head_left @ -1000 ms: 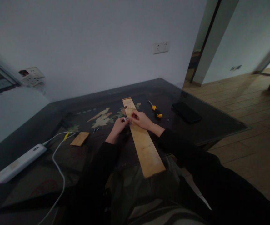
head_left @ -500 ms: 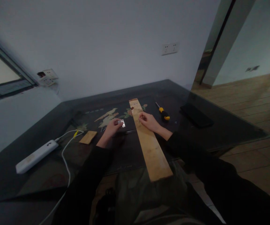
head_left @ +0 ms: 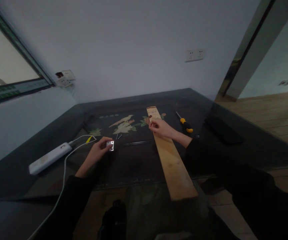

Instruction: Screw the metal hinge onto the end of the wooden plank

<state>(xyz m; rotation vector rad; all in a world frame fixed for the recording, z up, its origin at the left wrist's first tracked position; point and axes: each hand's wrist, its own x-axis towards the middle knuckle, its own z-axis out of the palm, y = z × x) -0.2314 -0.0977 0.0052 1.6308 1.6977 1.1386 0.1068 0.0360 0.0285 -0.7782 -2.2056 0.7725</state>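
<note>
My left hand (head_left: 95, 154) is closed on a small shiny metal plate with holes (head_left: 111, 146), perhaps a hinge, held by one edge above the dark table. Close by its fingertips lie two thin screws (head_left: 119, 136). My right hand (head_left: 162, 128) rests over the far half of a long wooden board (head_left: 175, 166). Its thumb and forefinger are pinched together near the board's left edge; what they hold, if anything, is too small to make out. The board's near end juts past the table edge towards my lap.
A yellow and black screwdriver (head_left: 185, 125) lies right of the board, with a flat black object (head_left: 224, 131) farther right. At left are a white power strip (head_left: 50, 158) and its white cable (head_left: 65, 170). The wall stands behind the table (head_left: 134, 166).
My left hand has moved left and nearer to me with the metal plate, now covering the small wooden piece. The right hand stays pinched over the board. The view has shifted left.
</note>
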